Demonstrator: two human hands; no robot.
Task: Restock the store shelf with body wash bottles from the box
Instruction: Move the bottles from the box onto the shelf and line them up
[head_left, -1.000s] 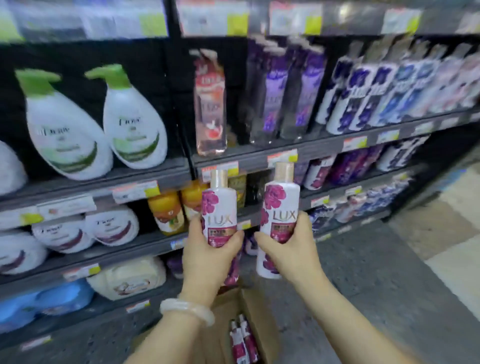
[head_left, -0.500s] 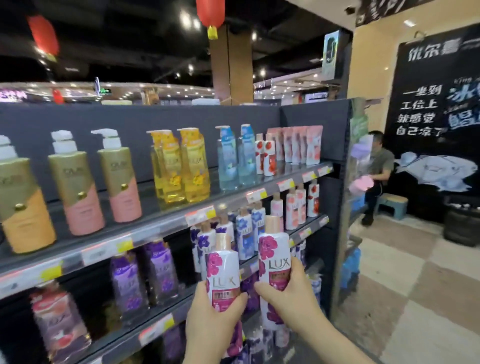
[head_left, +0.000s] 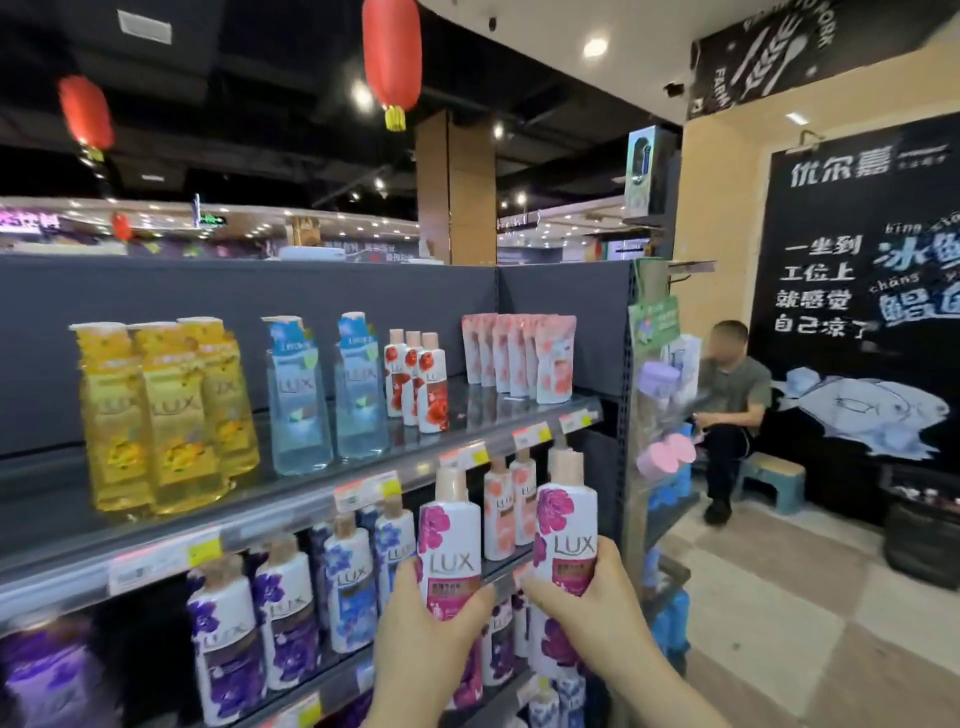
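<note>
Raised higher, both pink bottles (head_left: 451, 551) now front crowded shelf (head_left: 291, 512) stock

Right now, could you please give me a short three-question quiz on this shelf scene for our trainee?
1. True or false: the left hand and right hand each hold a pink-flowered bottle.
2. Which stand leftmost on the top shelf: A) yellow bottles, B) blue bottles, C) pink pouches?
3. Fill in: the bottles' brand name reads ___.

Key: 1 true; 2 A; 3 LUX.
</note>
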